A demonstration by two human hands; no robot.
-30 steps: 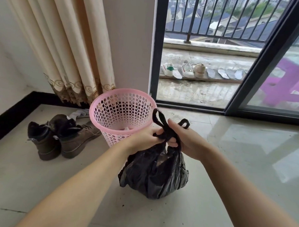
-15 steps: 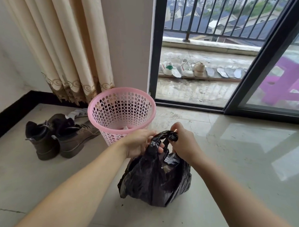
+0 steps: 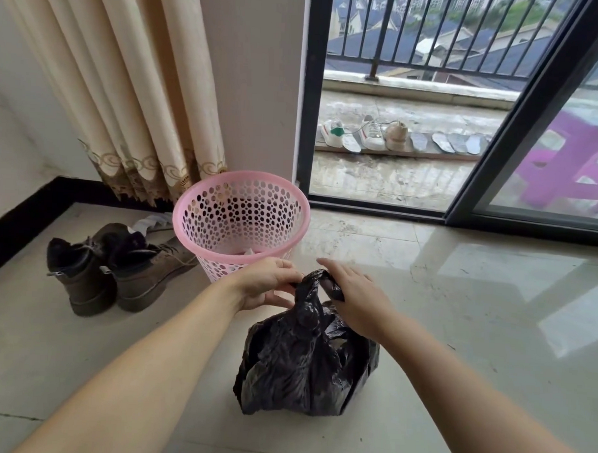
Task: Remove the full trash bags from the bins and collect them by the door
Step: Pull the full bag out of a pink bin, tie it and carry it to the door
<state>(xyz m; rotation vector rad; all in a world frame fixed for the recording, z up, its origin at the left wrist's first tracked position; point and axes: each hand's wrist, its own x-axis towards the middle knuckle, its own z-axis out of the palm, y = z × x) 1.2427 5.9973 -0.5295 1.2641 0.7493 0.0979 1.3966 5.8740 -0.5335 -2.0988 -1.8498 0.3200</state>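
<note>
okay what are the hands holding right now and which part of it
Both hands hold the black trash bag at its gathered top. The left hand pinches one handle strip; the right hand rests over the other, its grip partly hidden.

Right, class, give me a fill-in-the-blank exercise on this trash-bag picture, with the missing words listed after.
1. The trash bag on the floor is ____ in colour.
2. The pink bin stands in front of the ____.
3. Both the left hand and the right hand hold the bag at its ____.
4. Left of the bin lies a pair of brown ____.

Missing words: black; curtain; top; boots
</note>
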